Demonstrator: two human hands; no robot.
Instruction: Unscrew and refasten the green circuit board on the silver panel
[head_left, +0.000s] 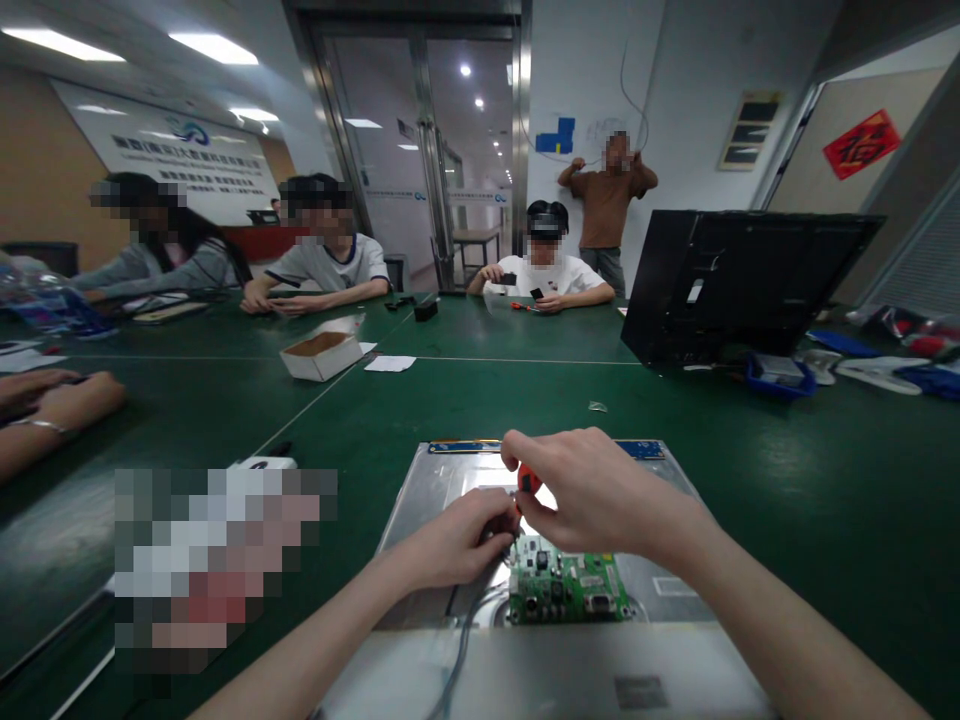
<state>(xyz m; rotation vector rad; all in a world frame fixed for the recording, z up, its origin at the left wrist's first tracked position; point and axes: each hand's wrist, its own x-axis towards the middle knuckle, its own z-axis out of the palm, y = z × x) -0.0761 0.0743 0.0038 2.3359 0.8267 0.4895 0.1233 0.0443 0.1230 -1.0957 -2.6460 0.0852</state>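
Note:
My right hand [592, 490] grips the red-and-black handle of a screwdriver [529, 479], which points down at the upper left corner of a green circuit board [566, 585]. Close beside it, the fingers of my left hand [469, 535] are curled together near the screwdriver's lower end; what they pinch, if anything, is hidden. The board lies on the silvery metal back of a flat display panel [409, 500]. A grey cable [463, 640] runs from the board's left side toward me. Along the panel's far edge is a narrow blue circuit strip [641, 450].
A black monitor [735, 285] stands at the right, with a blue tray [780, 378] by it. An open white box [321, 356] and paper [390, 364] lie farther back on the green table [787, 500]. A co-worker's hands [67, 400] rest at the left; several people are around.

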